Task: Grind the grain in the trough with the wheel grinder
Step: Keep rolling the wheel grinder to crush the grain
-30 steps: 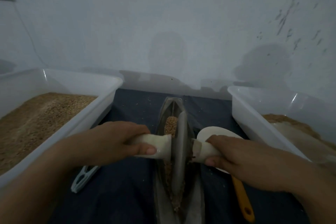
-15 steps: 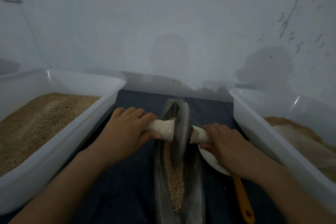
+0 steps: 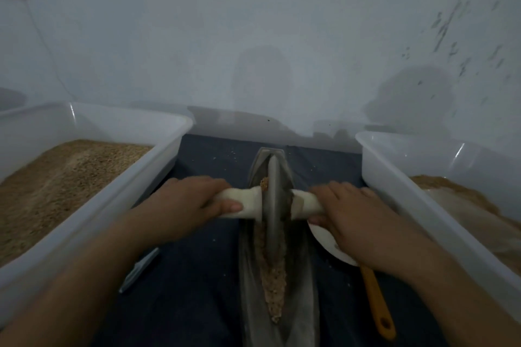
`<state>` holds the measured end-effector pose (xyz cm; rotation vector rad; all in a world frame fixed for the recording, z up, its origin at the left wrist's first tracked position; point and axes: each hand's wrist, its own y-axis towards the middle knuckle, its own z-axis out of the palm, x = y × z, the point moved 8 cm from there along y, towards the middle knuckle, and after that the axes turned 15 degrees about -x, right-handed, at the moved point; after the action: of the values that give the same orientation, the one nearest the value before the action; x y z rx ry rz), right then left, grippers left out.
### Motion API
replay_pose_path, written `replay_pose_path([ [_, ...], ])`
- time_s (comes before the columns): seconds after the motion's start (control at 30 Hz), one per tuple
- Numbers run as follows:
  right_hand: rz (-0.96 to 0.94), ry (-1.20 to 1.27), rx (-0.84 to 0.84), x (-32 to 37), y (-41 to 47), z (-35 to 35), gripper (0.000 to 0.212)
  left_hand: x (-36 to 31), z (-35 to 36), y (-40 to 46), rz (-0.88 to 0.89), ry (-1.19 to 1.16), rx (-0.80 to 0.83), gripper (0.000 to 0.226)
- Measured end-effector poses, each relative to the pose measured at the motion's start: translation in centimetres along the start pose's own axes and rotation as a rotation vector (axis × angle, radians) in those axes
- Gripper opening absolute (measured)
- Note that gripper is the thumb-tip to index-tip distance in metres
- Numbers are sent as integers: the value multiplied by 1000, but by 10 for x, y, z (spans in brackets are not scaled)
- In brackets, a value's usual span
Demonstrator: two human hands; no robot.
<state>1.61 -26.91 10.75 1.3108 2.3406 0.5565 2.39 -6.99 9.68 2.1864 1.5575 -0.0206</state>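
Note:
A grey boat-shaped trough (image 3: 306, 284) lies lengthwise on the dark cloth in front of me. Brown grain (image 3: 275, 276) fills its groove. The grey wheel grinder (image 3: 273, 200) stands upright in the groove, near the trough's far half. A pale axle handle sticks out from each side of the wheel. My left hand (image 3: 183, 203) is closed around the left handle. My right hand (image 3: 358, 217) is closed around the right handle. A little grain clings beside the wheel on the left.
A white tub (image 3: 118, 205) of whole grain stands at the left. Another white tub (image 3: 394, 191) with ground meal stands at the right. A white spoon with an orange handle (image 3: 375, 304) lies under my right wrist. A pale clip (image 3: 138, 270) lies under my left forearm. The wall is close behind.
The wheel rolled from the near half of the trough to its far end half a second ago. It now sits slightly back toward me, and both hands have stayed on the handles.

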Motion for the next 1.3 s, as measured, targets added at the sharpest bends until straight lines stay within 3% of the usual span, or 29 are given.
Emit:
replay_pose_path([
  [0.13, 92, -29, -161, -16, 15, 19, 39, -4, -1, 12, 43, 329, -369, 51],
  [0.23, 115, -24, -112, -20, 14, 26, 40, -12, -3, 11, 94, 350, -420, 54],
  [0.37, 71, 82, 135, -11, -3, 16, 35, -15, -12, 3, 166, 228, -242, 75],
  [0.47, 81, 264, 393, 1, -21, -5, 29, -18, -15, -11, 143, -20, 48, 64],
  [0.57, 83, 331, 497, 8, -31, -20, 26, -19, -18, -20, 108, -173, 182, 57],
  [0.63, 82, 301, 469, 9, -29, -20, 25, -18, -15, -20, 82, -176, 207, 58],
  [0.73, 82, 197, 301, 1, -15, -7, 29, -12, -10, -11, 25, -104, 138, 61],
  [0.9, 71, -13, -78, -16, 9, 20, 41, -12, -8, 8, 62, 267, -343, 49],
  [1.03, 108, -20, -78, -21, 11, 29, 42, -20, -10, 9, 126, 258, -471, 46],
  [1.13, 64, 41, 58, -14, 2, 22, 37, -17, -15, 10, 152, 198, -356, 49],
  [1.27, 80, 313, 427, 5, -19, -8, 8, -14, -13, -7, 107, -100, 81, 61],
  [1.3, 67, 349, 472, 9, -23, -17, 10, -14, -13, -12, 94, -175, 159, 61],
])
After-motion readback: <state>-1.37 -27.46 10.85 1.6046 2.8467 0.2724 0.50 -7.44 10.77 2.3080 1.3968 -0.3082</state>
